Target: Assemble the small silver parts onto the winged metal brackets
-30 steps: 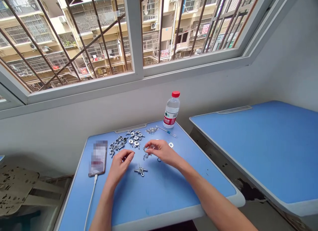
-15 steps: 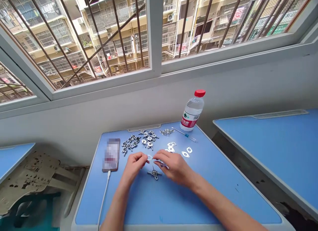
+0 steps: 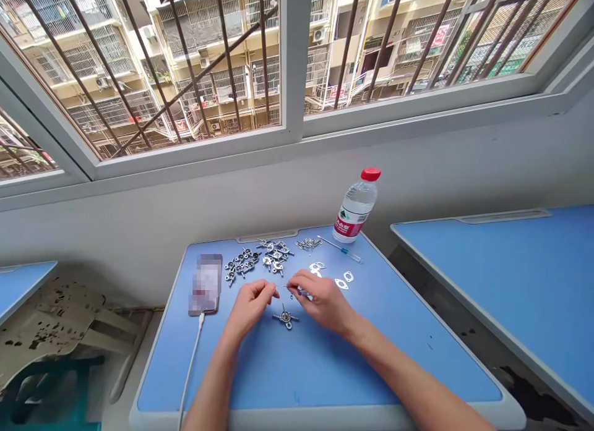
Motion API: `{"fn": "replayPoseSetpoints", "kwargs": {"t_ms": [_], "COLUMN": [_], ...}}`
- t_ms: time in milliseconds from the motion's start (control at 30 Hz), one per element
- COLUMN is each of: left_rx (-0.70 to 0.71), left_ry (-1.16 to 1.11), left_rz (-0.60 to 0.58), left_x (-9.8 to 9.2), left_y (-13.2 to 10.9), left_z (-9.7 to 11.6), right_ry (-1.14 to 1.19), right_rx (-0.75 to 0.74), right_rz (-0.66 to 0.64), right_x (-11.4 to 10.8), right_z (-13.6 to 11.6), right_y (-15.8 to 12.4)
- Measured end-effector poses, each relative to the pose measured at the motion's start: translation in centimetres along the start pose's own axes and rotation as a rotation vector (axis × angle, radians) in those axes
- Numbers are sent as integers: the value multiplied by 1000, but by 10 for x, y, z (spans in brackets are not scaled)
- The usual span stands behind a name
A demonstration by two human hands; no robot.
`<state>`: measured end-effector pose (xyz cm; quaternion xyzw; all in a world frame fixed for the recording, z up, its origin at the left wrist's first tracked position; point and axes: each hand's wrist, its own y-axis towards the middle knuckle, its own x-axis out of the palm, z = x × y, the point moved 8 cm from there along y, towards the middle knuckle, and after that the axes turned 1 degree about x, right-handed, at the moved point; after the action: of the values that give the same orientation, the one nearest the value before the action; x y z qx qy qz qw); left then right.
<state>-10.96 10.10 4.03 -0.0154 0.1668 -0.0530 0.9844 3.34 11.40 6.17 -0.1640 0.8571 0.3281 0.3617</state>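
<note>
My left hand (image 3: 252, 306) pinches one edge of a thin white gasket (image 3: 281, 287), which now shows almost edge-on. Thumb and fingertips of my right hand (image 3: 322, 300) close on its other edge. Just below my fingers, a small silver metal fitting (image 3: 286, 318) with arms and a round center lies on the blue desk (image 3: 288, 381). Beyond my right hand are loose flat gaskets (image 3: 341, 284), a few partly hidden by its knuckles. Small shiny pieces under the right palm are too hidden to make out.
Similar metal fittings (image 3: 241, 265) lie piled at the desk's back, beside a heap of small metal pieces (image 3: 309, 243). A slim clear stick with a blue part (image 3: 341, 250), a water bottle (image 3: 355, 211) and a phone (image 3: 208, 284) on a white cable (image 3: 191, 363) surround them.
The gasket has tilted from showing its ring face to nearly edge-on between my fingertips. The whole view has shifted slightly; the things on the desk stay in place.
</note>
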Motion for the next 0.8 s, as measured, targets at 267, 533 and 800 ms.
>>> {"fn": "replayPoseSetpoints", "kwargs": {"t_ms": [267, 533, 800], "left_rx": [4, 3, 3], "left_ry": [187, 280, 314], "left_rz": [74, 27, -42], "left_x": [-14, -9, -4], "left_y": [-2, -3, -6], "left_z": [-4, -6, -5], "right_ry": [105, -39, -241], "right_rx": [159, 38, -186], "right_rz": [-276, -332, -379], "right_x": [21, 25, 25], "right_z": [20, 6, -11], "right_y": [1, -4, -11]}}
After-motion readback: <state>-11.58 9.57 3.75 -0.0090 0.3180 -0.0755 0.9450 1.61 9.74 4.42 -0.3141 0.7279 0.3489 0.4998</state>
